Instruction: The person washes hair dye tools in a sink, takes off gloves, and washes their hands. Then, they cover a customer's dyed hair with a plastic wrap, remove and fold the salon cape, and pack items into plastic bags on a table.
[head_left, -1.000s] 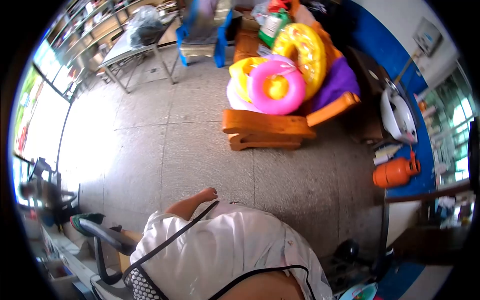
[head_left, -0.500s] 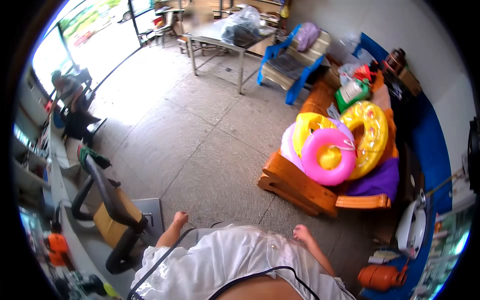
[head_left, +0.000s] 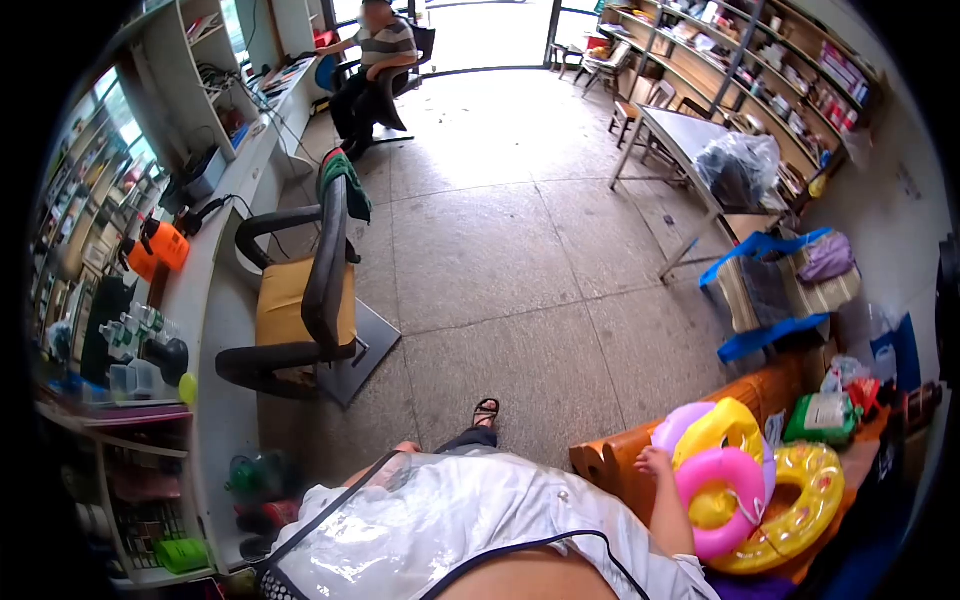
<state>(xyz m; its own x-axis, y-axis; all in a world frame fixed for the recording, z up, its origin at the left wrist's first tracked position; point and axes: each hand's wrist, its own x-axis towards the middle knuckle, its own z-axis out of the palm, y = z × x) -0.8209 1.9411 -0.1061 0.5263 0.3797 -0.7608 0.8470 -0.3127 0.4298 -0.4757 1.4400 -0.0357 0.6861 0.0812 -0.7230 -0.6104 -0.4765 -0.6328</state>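
My right hand [head_left: 655,462] hangs in front of the inflatable swim rings, its fingers loosely bent and apart with nothing visible in them. In the view it overlaps the edge of the pink swim ring [head_left: 742,520]; whether it touches cannot be told. A yellow swim ring [head_left: 815,540] lies behind, with a lilac and yellow one [head_left: 690,425] beside it. Only a bit of my left hand [head_left: 407,447] shows past the white apron [head_left: 470,510], its fingers hidden. My sandalled foot [head_left: 486,412] is on the floor ahead.
A salon chair [head_left: 300,300] stands left, by a white counter [head_left: 205,310] with orange spray bottles [head_left: 165,245]. A seated person [head_left: 380,60] is near the doorway. On the right are a table [head_left: 690,135], a blue-framed chair [head_left: 785,285] and a wooden bench [head_left: 610,450].
My view has swung left, so the bench and swim rings sit lower right and the counter shows more fully. A foot has come into view. My right hand now appears beside the rings.
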